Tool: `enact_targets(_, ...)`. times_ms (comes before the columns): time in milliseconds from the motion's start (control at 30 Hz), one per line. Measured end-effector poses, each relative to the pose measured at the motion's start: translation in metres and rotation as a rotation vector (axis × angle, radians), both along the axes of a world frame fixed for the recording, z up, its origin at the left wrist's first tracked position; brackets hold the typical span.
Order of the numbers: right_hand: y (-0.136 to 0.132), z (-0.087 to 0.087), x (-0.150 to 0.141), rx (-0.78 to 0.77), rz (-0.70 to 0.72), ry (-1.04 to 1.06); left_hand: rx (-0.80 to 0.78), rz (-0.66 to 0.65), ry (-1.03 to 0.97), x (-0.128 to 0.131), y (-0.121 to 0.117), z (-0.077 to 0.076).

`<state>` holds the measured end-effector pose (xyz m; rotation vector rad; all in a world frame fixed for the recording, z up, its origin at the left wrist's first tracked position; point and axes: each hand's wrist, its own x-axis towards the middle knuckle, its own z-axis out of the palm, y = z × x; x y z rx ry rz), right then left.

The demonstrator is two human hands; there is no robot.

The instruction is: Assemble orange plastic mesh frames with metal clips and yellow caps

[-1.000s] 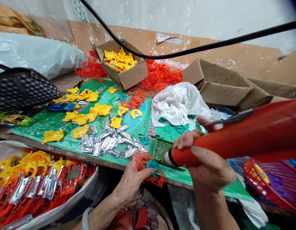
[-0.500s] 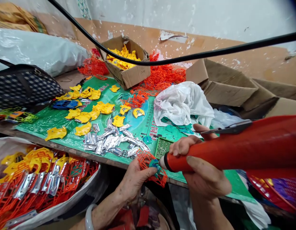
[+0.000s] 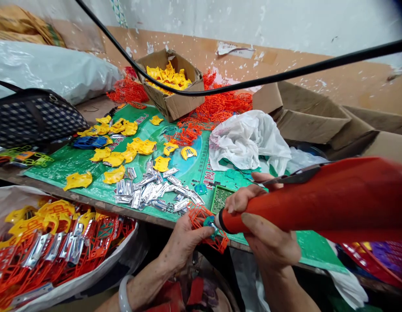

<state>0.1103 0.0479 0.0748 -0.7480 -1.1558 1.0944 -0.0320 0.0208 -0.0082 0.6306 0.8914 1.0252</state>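
Note:
My left hand is closed on an orange plastic lattice frame at the table's front edge. A small teal plastic piece sits on that frame, near my thumb. With my right hand I grip a thick red electric screwdriver, fingers wrapped round its front end. Its pale tip meets the teal piece; whether a screw is there is hidden. Just behind the tip lies a green tray of tiny parts. Silver plastic pieces are heaped to the left, with yellow shells beyond them.
A black cable hangs across the view. A carton of yellow shells stands at the back, beside orange frames. A white bag lies right of centre. Bottom left, a sack holds assembled parts. Open cartons stand right.
The screwdriver and my right hand have shifted slightly left, with the tip closer against the teal piece. The hanging cable sags a little lower. My left hand stays nearly in place.

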Motion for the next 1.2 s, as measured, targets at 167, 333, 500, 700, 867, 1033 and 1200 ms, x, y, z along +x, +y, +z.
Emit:
enact_targets(167,0.001,-0.011,0.002,-0.006,-0.035,-0.125,0.007,0.037,0.007,0.003,-0.001,-0.006)
enact_targets(333,0.004,-0.013,-0.003,0.013,-0.046,-0.125,0.002,0.048,0.034,0.003,0.001,-0.002)
enact_targets(500,0.002,-0.004,-0.005,0.015,-0.035,-0.098,0.007,0.037,0.017,0.002,0.003,0.004)
enact_targets(700,0.028,0.004,0.013,0.064,-0.271,0.022,-0.108,-0.050,-0.056,-0.006,0.005,0.008)
enact_targets(867,0.070,-0.015,0.034,0.123,-0.539,-0.053,-0.153,-0.107,-0.167,-0.007,0.007,0.006)
enact_targets(1033,0.086,-0.033,0.042,0.100,-0.573,-0.069,-0.157,-0.074,-0.166,-0.004,0.006,0.002)
enact_targets(1200,0.086,-0.038,0.041,0.060,-0.541,-0.088,-0.136,-0.091,-0.170,-0.003,0.008,0.002)
